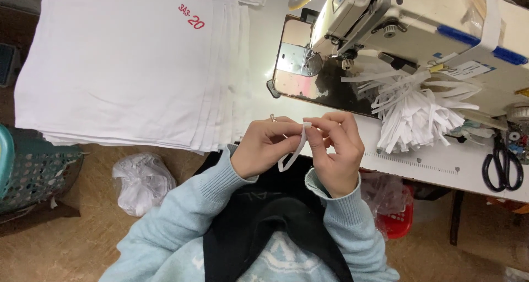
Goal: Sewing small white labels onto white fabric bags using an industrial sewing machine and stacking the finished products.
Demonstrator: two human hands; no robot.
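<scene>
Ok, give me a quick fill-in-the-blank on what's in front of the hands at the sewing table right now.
1. Both the left hand and the right hand pinch a folded white ____.
2. The stack of white fabric lies to the ____ of the sewing machine.
3. The black ____ lie at the right end of the table.
4. A bundle of white strips hangs beside the ____.

Missing words: strip; left; scissors; sewing machine

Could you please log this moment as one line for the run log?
left hand: pinching white strip | right hand: pinching strip's top end | nearby: sewing machine, white strip bundle, folded white cloth stack
</scene>
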